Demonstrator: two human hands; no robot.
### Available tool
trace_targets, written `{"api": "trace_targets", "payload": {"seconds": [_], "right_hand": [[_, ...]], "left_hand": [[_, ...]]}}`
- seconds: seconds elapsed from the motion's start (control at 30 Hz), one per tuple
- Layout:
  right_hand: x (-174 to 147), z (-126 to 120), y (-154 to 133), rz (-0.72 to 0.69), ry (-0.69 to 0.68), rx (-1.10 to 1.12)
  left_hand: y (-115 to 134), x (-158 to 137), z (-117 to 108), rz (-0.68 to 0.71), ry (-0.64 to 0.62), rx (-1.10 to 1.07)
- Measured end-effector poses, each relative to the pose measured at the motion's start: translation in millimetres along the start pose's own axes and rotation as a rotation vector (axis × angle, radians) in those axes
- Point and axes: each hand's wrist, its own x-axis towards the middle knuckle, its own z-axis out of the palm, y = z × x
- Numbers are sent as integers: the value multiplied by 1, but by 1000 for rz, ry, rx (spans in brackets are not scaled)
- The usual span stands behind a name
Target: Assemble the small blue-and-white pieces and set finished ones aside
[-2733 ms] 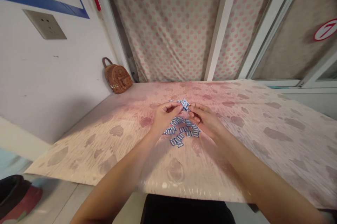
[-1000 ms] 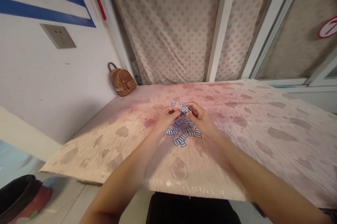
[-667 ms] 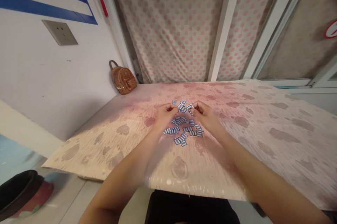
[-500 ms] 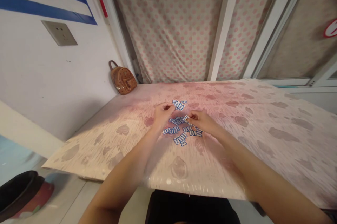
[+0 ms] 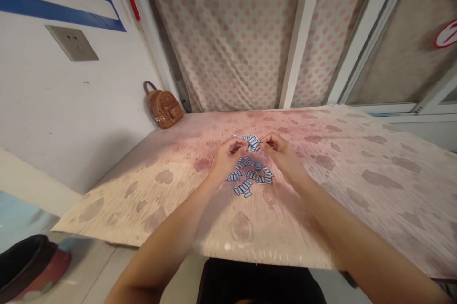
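Small white rectangular cards with blue edges lie in loose, overlapping clusters on the patterned tablecloth. My left hand point(image 5: 228, 154) is at the left side of the upper cluster of cards point(image 5: 253, 143), thumb and fingers curled together in a pinch. What lies between those fingertips is too small to make out. From the right, my right hand point(image 5: 280, 151) pinches at the edge of the same cluster, its fingertips on a small card. Nearer to me lie more cards: a middle cluster point(image 5: 244, 163), a right cluster point(image 5: 264, 176), and a front cluster point(image 5: 243, 188).
The table point(image 5: 357, 199) has a pinkish cloth with leaf-like shapes. A small brown backpack point(image 5: 164, 107) stands at its far left corner, by the wall. A dotted curtain point(image 5: 232, 32) hangs behind. A dark-lined bin point(image 5: 34, 266) stands on the floor at left.
My right hand has moved away from me, from the middle cards up to the far cluster. My left hand has shifted slightly right and nearer to me. The view has turned a little.
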Motion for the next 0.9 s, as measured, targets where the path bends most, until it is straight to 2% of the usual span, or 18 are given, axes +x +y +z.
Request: {"api": "trace_targets", "payload": {"seconds": [0.13,0.3,0.63,0.9], "right_hand": [[4,-5,0,-51,-100,-31],[0,-3,-12,-154,-181,-146],[-6,1,-18,-150,-129,-272],[-7,4,-16,-152,-89,-268]], "left_hand": [[1,0,-1,32,-1,3],[-4,0,-3,24,-93,-3],[8,-4,-1,-6,-148,-1],[17,-6,3,-19,-116,-37]]}}
